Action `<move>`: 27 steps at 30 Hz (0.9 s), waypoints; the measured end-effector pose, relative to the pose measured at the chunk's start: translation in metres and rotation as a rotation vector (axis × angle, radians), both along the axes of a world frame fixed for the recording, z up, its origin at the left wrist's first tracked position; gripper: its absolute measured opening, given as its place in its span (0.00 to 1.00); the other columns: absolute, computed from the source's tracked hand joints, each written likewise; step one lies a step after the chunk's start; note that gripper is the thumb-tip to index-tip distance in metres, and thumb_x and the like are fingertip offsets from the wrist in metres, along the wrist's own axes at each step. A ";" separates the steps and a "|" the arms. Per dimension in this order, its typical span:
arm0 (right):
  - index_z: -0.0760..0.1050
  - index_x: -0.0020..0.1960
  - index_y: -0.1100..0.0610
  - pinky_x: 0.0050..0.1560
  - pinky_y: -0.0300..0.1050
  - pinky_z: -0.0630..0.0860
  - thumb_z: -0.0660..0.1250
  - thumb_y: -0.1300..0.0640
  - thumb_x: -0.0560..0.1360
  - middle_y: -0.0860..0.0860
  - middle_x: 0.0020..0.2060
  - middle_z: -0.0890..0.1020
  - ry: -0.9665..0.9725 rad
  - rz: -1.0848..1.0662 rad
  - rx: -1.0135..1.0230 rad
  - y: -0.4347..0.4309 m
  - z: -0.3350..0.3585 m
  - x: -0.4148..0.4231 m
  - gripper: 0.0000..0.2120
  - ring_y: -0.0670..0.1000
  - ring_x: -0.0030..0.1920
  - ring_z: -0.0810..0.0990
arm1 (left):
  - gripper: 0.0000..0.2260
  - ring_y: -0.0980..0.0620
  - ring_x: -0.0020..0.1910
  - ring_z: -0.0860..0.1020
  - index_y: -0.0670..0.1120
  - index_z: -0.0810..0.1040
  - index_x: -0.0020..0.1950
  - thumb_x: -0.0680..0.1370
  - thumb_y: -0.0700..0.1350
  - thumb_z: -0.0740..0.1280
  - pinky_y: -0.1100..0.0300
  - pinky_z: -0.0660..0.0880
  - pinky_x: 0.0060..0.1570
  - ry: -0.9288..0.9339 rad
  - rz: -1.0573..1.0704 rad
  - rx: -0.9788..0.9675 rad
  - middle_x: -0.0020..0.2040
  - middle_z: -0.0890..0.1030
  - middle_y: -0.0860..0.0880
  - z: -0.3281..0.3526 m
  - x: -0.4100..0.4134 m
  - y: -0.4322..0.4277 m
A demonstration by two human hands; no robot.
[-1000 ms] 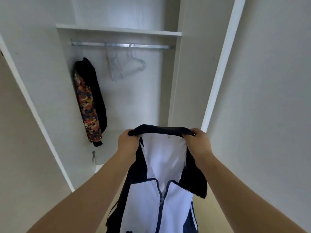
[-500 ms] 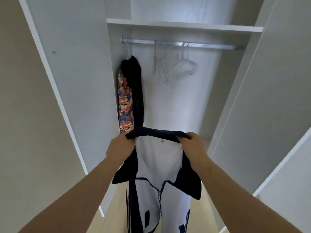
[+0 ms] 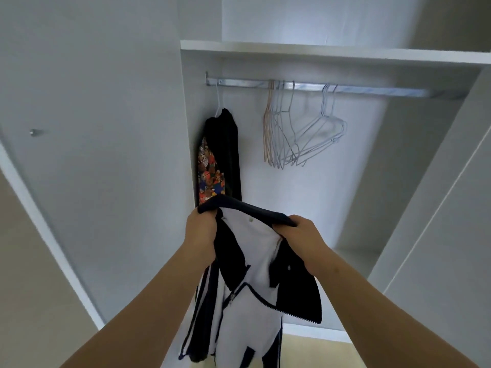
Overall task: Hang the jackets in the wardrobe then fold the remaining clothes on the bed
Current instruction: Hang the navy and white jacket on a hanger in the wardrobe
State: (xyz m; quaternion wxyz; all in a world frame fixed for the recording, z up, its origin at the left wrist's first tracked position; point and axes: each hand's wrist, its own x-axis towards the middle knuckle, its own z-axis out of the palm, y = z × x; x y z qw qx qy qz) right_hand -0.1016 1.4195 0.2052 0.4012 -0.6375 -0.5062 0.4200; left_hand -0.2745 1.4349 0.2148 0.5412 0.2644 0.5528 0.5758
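I hold a navy and white zip jacket (image 3: pixel 249 296) up by its collar in front of the open wardrobe. My left hand (image 3: pixel 200 232) grips the collar's left end and my right hand (image 3: pixel 305 237) grips its right end. The jacket hangs down, partly unzipped, white lining showing. A metal rail (image 3: pixel 345 87) runs across the wardrobe under a shelf. Several empty wire hangers (image 3: pixel 295 134) hang on it near the middle. A black jacket with a colourful patterned sleeve (image 3: pixel 220 158) hangs at the rail's left end.
The wardrobe's white open door (image 3: pixel 93 155) stands on the left, with a small knob (image 3: pixel 36 132). Another white panel (image 3: pixel 438 235) is on the right. A white shelf (image 3: pixel 332 53) sits above the rail. The rail's right half is bare.
The view has come closer to the wardrobe and shifted, so the rail and hangers look larger. Both hands still grip the collar, which now tilts down to the right.
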 end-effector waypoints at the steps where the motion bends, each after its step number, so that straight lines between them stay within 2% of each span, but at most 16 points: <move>1: 0.76 0.44 0.60 0.40 0.42 0.69 0.66 0.56 0.74 0.51 0.36 0.76 -0.011 0.016 -0.008 0.010 -0.002 0.001 0.06 0.51 0.37 0.73 | 0.09 0.45 0.38 0.76 0.39 0.77 0.55 0.79 0.36 0.59 0.52 0.74 0.47 0.018 0.007 0.009 0.39 0.77 0.42 -0.001 0.000 0.012; 4: 0.76 0.43 0.54 0.37 0.38 0.72 0.67 0.59 0.73 0.51 0.38 0.79 0.002 0.041 -0.024 0.042 -0.002 0.007 0.01 0.50 0.35 0.76 | 0.13 0.47 0.37 0.73 0.36 0.73 0.63 0.80 0.35 0.57 0.54 0.73 0.46 0.004 0.032 0.002 0.39 0.74 0.43 -0.003 0.004 0.053; 6: 0.76 0.45 0.53 0.38 0.37 0.71 0.66 0.61 0.73 0.51 0.40 0.78 0.048 0.084 -0.010 0.071 0.002 0.015 0.04 0.48 0.36 0.77 | 0.15 0.47 0.36 0.72 0.39 0.70 0.67 0.81 0.38 0.58 0.57 0.72 0.45 -0.067 0.049 -0.096 0.39 0.73 0.44 0.001 0.012 0.089; 7: 0.75 0.46 0.53 0.39 0.38 0.71 0.65 0.62 0.74 0.50 0.41 0.78 0.067 0.103 0.009 0.083 0.006 0.017 0.05 0.48 0.38 0.77 | 0.16 0.46 0.39 0.73 0.40 0.68 0.69 0.81 0.40 0.58 0.56 0.71 0.49 -0.082 0.048 -0.153 0.42 0.74 0.43 0.004 0.015 0.103; 8: 0.75 0.46 0.53 0.41 0.38 0.72 0.64 0.63 0.74 0.50 0.42 0.78 0.081 0.116 0.039 0.098 0.011 0.020 0.06 0.48 0.38 0.77 | 0.18 0.43 0.46 0.75 0.40 0.66 0.71 0.82 0.42 0.57 0.56 0.70 0.55 -0.082 0.054 -0.186 0.49 0.76 0.41 0.004 0.017 0.117; 10: 0.75 0.46 0.53 0.42 0.39 0.72 0.63 0.64 0.75 0.50 0.41 0.78 0.091 0.135 0.105 0.131 0.022 0.023 0.07 0.48 0.39 0.77 | 0.18 0.40 0.63 0.71 0.38 0.63 0.72 0.83 0.41 0.52 0.53 0.66 0.64 0.027 0.111 -0.193 0.65 0.72 0.37 0.004 0.023 0.145; 11: 0.75 0.45 0.53 0.41 0.39 0.72 0.62 0.64 0.75 0.50 0.41 0.79 0.080 0.137 0.135 0.148 0.027 0.025 0.07 0.48 0.38 0.77 | 0.18 0.39 0.66 0.70 0.37 0.64 0.72 0.82 0.40 0.52 0.51 0.67 0.65 0.037 0.147 -0.166 0.67 0.70 0.37 0.008 0.026 0.156; 13: 0.75 0.43 0.52 0.40 0.38 0.72 0.61 0.63 0.75 0.50 0.40 0.79 0.050 0.137 0.189 0.180 0.036 0.026 0.08 0.47 0.37 0.77 | 0.17 0.39 0.64 0.72 0.38 0.67 0.69 0.81 0.38 0.53 0.48 0.72 0.60 0.089 0.162 -0.104 0.66 0.72 0.38 0.013 0.029 0.174; 15: 0.74 0.42 0.52 0.40 0.37 0.72 0.60 0.63 0.76 0.50 0.40 0.79 0.010 0.140 0.240 0.210 0.042 0.025 0.08 0.48 0.39 0.76 | 0.18 0.39 0.58 0.76 0.39 0.66 0.70 0.81 0.38 0.54 0.51 0.74 0.52 0.119 0.155 -0.094 0.64 0.74 0.38 0.019 0.032 0.196; 16: 0.75 0.43 0.52 0.41 0.38 0.71 0.60 0.62 0.76 0.49 0.40 0.79 -0.038 0.145 0.268 0.225 0.044 0.025 0.08 0.48 0.40 0.76 | 0.18 0.39 0.53 0.76 0.38 0.65 0.71 0.81 0.39 0.55 0.54 0.74 0.47 0.118 0.169 -0.119 0.60 0.76 0.37 0.024 0.033 0.203; 18: 0.75 0.46 0.53 0.41 0.38 0.71 0.60 0.60 0.76 0.47 0.40 0.79 -0.170 0.136 0.334 0.251 0.046 0.024 0.06 0.47 0.41 0.76 | 0.16 0.43 0.39 0.74 0.37 0.67 0.68 0.82 0.38 0.54 0.60 0.72 0.35 0.080 0.196 -0.140 0.44 0.75 0.41 0.029 0.036 0.216; 20: 0.76 0.47 0.56 0.40 0.40 0.72 0.61 0.58 0.76 0.49 0.40 0.80 -0.298 0.117 0.403 0.272 0.047 0.020 0.06 0.49 0.42 0.78 | 0.11 0.47 0.33 0.71 0.40 0.72 0.60 0.81 0.36 0.55 0.59 0.72 0.30 0.081 0.192 -0.117 0.36 0.72 0.44 0.033 0.036 0.223; 22: 0.78 0.48 0.57 0.45 0.46 0.73 0.61 0.57 0.76 0.52 0.42 0.81 -0.500 0.091 0.473 0.293 0.047 0.017 0.07 0.53 0.46 0.78 | 0.12 0.48 0.34 0.73 0.40 0.73 0.61 0.80 0.36 0.57 0.57 0.73 0.33 0.106 0.187 -0.099 0.39 0.75 0.44 0.030 0.030 0.231; 24: 0.77 0.53 0.56 0.50 0.46 0.70 0.61 0.56 0.76 0.53 0.49 0.79 -0.758 0.066 0.511 0.315 0.048 0.016 0.10 0.54 0.52 0.74 | 0.16 0.46 0.38 0.75 0.39 0.70 0.68 0.80 0.37 0.57 0.56 0.74 0.40 0.134 0.159 -0.089 0.50 0.78 0.41 0.028 0.023 0.248; 26: 0.74 0.58 0.55 0.53 0.46 0.66 0.61 0.54 0.76 0.54 0.54 0.76 -0.934 0.044 0.480 0.334 0.051 0.018 0.13 0.55 0.56 0.71 | 0.16 0.40 0.53 0.77 0.37 0.68 0.69 0.81 0.38 0.57 0.56 0.72 0.50 0.206 0.123 -0.113 0.62 0.75 0.38 0.031 0.020 0.263; 27: 0.73 0.59 0.55 0.54 0.46 0.66 0.61 0.53 0.76 0.54 0.55 0.74 -0.991 0.034 0.453 0.341 0.051 0.017 0.14 0.55 0.57 0.71 | 0.17 0.39 0.59 0.74 0.36 0.67 0.69 0.81 0.38 0.57 0.56 0.71 0.54 0.228 0.102 -0.106 0.64 0.74 0.38 0.028 0.016 0.275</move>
